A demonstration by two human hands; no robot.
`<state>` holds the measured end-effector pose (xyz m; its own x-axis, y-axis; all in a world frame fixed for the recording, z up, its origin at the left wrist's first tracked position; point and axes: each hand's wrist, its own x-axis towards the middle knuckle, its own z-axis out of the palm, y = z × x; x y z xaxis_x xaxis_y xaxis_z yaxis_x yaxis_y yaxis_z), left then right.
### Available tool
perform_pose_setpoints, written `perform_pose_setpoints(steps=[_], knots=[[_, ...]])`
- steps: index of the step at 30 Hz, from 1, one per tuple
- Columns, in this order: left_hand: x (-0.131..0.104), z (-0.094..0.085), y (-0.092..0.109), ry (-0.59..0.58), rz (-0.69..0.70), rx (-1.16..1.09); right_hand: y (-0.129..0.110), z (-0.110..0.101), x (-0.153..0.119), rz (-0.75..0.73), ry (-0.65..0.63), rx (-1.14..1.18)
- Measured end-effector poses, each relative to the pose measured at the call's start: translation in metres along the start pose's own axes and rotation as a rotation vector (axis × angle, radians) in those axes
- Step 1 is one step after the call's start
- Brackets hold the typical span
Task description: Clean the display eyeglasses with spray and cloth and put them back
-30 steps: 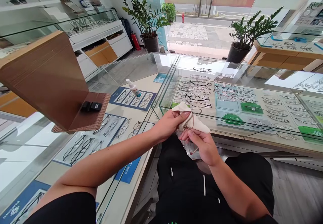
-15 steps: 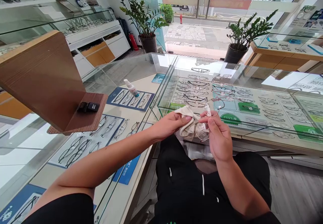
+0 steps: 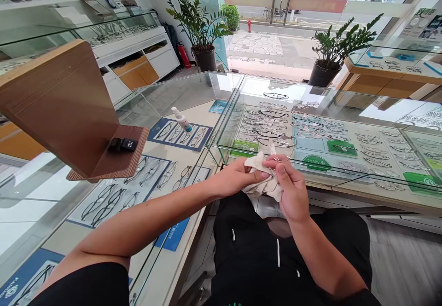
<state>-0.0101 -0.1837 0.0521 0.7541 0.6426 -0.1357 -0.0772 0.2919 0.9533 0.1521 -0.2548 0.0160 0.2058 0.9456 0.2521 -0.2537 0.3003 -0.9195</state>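
My left hand (image 3: 240, 177) pinches a cream cloth (image 3: 256, 162) with thumb and fingers, above my lap at the edge of the glass counter. Close against it, my right hand (image 3: 292, 184) grips a pair of thin-rimmed glasses (image 3: 290, 141). The cloth is folded over part of the glasses and hides much of them; one thin curved piece sticks up beyond my right fingers. A small white tag seems to hang near my right fingertips, too blurred to make out.
Glass display cases (image 3: 328, 176) with rows of eyeglasses lie ahead and left. On the left counter stand a white spray bottle (image 3: 182, 120) and a wooden stand (image 3: 62, 108) bearing a black object (image 3: 122, 145). Potted plants (image 3: 322, 72) are beyond, near the window.
My right hand has moved slightly left, closer to my left hand. The cloth now covers more of the glasses, whose lower part showed before. The view has shifted slightly.
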Motion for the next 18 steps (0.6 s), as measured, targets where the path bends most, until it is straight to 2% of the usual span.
perform_pose_setpoints(steps=[6, 18], knots=[[-0.0002, 0.0000, 0.0011, -0.002, -0.048, 0.022, 0.0006, 0.0037, -0.0026, -0.034, -0.037, -0.042], [-0.0016, 0.0049, -0.0034, 0.066, -0.053, -0.010, 0.0059, 0.0036, -0.0060, 0.060, -0.028, 0.011]])
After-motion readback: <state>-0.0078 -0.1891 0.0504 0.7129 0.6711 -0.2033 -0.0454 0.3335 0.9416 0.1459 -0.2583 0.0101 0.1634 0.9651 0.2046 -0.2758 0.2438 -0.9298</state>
